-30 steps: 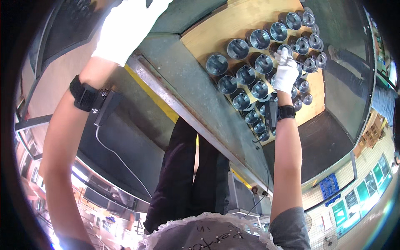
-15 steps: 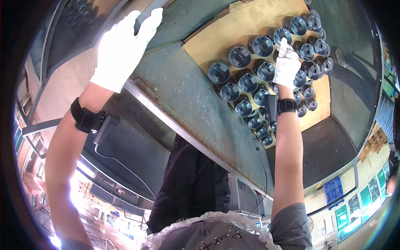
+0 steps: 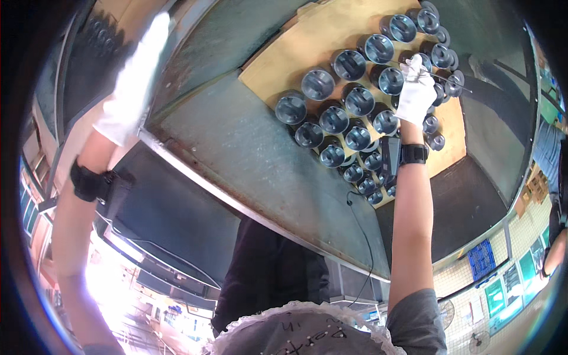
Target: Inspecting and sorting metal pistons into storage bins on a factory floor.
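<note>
My right hand (image 3: 415, 93), in a white glove, is closed around a thin dark rod (image 3: 452, 84) that sticks out to the right. It is over several dark, glossy, round hollow parts (image 3: 318, 84) standing in rows on a brown cardboard sheet (image 3: 278, 62); hand and wrist hide some of them. At the upper left my left hand (image 3: 131, 80), also gloved in white and washed out by light, has its fingers stretched out. Nothing shows in it. It is beside the front metal edge (image 3: 195, 177) of the grey booth that surrounds the cardboard.
Grey metal walls (image 3: 216, 44) enclose the cardboard, with a dark panel (image 3: 473, 195) at its near right. A black cable (image 3: 368, 236) hangs over the booth floor. Another person's arm (image 3: 555, 254) shows at the far right, near a blue crate (image 3: 482, 260).
My left hand has moved left and turned edge-on. My right hand, still closed, has shifted slightly right and down over the parts, and the rod now shows more clearly.
</note>
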Available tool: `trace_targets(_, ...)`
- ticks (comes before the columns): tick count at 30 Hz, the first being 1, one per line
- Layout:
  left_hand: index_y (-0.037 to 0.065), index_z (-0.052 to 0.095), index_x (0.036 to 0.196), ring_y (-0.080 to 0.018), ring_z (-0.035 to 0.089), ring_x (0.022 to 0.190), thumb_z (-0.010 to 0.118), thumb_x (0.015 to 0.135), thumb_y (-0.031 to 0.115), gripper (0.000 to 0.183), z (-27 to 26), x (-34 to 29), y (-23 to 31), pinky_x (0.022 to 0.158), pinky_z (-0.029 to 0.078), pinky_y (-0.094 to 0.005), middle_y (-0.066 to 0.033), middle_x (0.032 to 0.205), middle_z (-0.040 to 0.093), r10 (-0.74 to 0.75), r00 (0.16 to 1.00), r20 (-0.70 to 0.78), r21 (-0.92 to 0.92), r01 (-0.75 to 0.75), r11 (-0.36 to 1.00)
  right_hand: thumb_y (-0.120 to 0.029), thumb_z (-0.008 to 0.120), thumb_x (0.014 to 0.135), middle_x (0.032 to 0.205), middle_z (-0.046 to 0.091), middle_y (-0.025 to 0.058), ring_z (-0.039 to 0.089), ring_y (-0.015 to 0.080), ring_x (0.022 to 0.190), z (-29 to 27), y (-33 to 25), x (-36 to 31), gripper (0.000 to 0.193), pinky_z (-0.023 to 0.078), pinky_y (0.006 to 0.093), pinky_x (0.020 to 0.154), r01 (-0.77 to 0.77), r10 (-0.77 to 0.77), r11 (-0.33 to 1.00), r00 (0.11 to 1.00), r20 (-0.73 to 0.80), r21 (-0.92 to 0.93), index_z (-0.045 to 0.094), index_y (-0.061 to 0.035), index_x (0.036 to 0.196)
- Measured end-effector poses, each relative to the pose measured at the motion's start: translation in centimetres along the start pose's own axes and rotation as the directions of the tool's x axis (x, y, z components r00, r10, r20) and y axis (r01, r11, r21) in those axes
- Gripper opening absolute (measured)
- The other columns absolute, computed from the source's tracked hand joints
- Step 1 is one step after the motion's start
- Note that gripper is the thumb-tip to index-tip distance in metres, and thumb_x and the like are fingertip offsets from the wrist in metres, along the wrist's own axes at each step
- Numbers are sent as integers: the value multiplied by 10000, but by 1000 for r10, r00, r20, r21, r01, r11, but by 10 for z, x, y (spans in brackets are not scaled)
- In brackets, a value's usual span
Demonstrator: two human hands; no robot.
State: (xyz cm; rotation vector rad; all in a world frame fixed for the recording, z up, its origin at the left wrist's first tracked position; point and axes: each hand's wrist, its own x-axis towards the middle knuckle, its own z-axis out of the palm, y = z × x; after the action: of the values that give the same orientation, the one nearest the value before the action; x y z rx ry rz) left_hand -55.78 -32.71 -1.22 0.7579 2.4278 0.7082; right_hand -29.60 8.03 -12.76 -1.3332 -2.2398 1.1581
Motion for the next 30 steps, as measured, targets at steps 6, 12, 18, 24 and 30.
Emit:
trace_targets(6, 17, 596, 1250, -392, 676, 995, 535, 1023, 366, 421, 49, 107, 139, 873, 529, -451, -196, 1160, 690, 582, 629, -516, 214, -563, 798, -376, 561, 1030, 842, 747, 158, 735, 283, 808, 8, 35, 10, 430, 548, 373, 749, 55, -55, 971, 998, 5, -232, 741, 10, 972)
trace_targets(12, -29, 586, 1117, -448, 671, 964, 582, 945, 470, 527, 38, 145, 188, 846, 536, -491, -308, 1006, 679, 91, 984, -154, 266, -47, 963, -377, 557, 1024, 807, 746, 124, 729, 277, 749, 22, 24, 18, 395, 543, 380, 679, 129, -119, 955, 992, 51, -267, 752, -53, 907)
trace_targets(18, 11, 583, 1030, -457, 661, 896, 594, 949, 432, 429, 44, 147, 190, 788, 533, -513, -286, 919, 678, 134, 956, -261, 378, -26, 926, -275, 647, 958, 738, 663, 134, 645, 346, 655, 39, 38, 53, 207, 508, 420, 591, 352, -370, 898, 929, -20, -264, 681, -91, 868)
trace_targets(24, 23, 576, 1024, -459, 661, 872, 587, 957, 438, 421, 43, 147, 203, 783, 529, -518, -285, 918, 675, 32, 982, -188, 332, 32, 943, -277, 565, 1029, 862, 717, 186, 668, 323, 730, 43, 40, 61, 302, 510, 371, 673, 316, -276, 918, 943, 187, -240, 737, -29, 1018)
trace_targets(30, 39, 584, 1286, -412, 676, 996, 589, 954, 523, 587, 37, 148, 199, 897, 526, -447, -226, 1061, 702, -125, 986, -109, 237, 148, 960, -101, 541, 1022, 1086, 736, 135, 720, 186, 901, -2, 8, 93, 277, 575, 275, 837, 48, -53, 991, 998, 35, 124, 664, 50, 1219)
